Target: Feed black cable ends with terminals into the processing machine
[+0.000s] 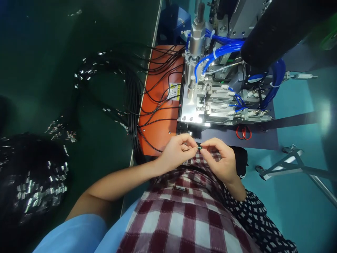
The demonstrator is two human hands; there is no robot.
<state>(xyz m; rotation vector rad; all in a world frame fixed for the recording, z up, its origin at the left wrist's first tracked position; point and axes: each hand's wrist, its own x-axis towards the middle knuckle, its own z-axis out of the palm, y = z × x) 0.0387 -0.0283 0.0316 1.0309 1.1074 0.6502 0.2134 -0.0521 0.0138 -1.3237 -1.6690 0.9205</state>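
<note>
The left hand (181, 149) and right hand (221, 159) each form a closed thumb-and-forefinger pinch on a thin green wire end (199, 148), located between the fingertips. It is probably light, flexible and easily kinked; grip gently, close behind the tip. The machine (193, 103) stands beyond the hands.

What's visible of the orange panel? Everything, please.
The orange panel looks flat, smooth and level; metal or plastic, can't tell. Small screws show near its lower edge in the picture. Black cables run across it toward the machine bordering its right side. A yellow-and-white label with a warning triangle sits near that side. The left hand hides its lower right corner; contact is unclear.
</note>
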